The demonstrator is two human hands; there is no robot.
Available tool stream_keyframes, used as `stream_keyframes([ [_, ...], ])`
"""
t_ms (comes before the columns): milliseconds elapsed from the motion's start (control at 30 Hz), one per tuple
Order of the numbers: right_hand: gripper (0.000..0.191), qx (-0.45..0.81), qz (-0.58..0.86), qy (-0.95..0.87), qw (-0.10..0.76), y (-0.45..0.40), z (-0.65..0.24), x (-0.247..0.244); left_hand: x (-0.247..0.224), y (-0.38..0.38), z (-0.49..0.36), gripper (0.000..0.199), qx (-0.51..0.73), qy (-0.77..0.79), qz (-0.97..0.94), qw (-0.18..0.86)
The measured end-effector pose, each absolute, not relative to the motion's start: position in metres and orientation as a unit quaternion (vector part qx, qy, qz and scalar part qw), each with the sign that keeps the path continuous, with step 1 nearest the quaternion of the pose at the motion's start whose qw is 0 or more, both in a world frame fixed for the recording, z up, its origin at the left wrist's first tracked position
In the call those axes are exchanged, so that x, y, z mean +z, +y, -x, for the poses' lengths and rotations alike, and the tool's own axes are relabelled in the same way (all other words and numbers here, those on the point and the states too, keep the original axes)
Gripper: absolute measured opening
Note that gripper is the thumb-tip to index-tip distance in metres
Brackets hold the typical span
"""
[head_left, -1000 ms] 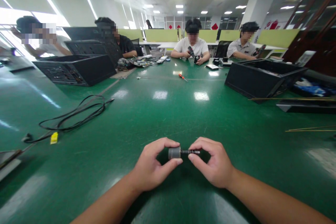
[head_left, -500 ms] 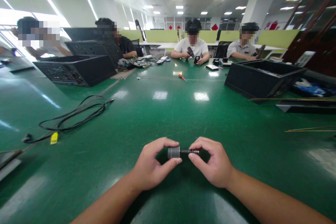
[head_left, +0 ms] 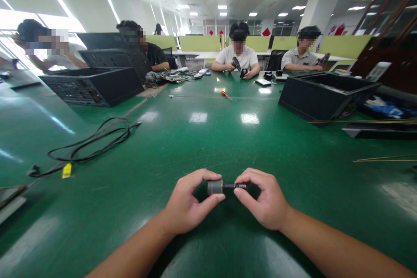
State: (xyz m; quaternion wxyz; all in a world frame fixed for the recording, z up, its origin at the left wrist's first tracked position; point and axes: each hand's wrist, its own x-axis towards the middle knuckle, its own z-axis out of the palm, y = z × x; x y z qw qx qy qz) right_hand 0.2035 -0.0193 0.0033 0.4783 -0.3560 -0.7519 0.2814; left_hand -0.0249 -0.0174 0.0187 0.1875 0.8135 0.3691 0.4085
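A short grey cylinder with a thin dark shaft and a spiral-grooved end [head_left: 215, 187] lies level between my two hands, just over the green table [head_left: 208, 147]. My left hand [head_left: 192, 204] grips the cylinder at its rim, thumb below and index finger above. On the other side, my right hand [head_left: 265, 202] pinches the grooved shaft end between thumb and fingertips. Part of the shaft shows bare between the hands. I cannot tell what kind of part this is.
A coiled black cable [head_left: 94, 141] with a yellow tag [head_left: 67, 170] lies left. Black computer cases stand at left [head_left: 94, 87] and right [head_left: 325, 95]. An orange screwdriver [head_left: 225, 94] lies farther off. Across the table, a person [head_left: 237, 56] holds a power drill [head_left: 236, 64]. Thin rods [head_left: 384, 159] lie right.
Both hands and the piece keep almost the same pose, and the view has shifted slightly. A person's head now shows far back, above the partition.
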Motion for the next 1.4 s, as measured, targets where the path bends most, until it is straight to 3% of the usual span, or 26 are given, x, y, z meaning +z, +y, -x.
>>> stream_keyframes([
  [1400,0.004,0.285,0.361,-0.735,0.498,-0.0191,-0.2038,0.0038,0.0207,-0.0164,0.0258,0.026,0.421,0.386,-0.799,0.188],
])
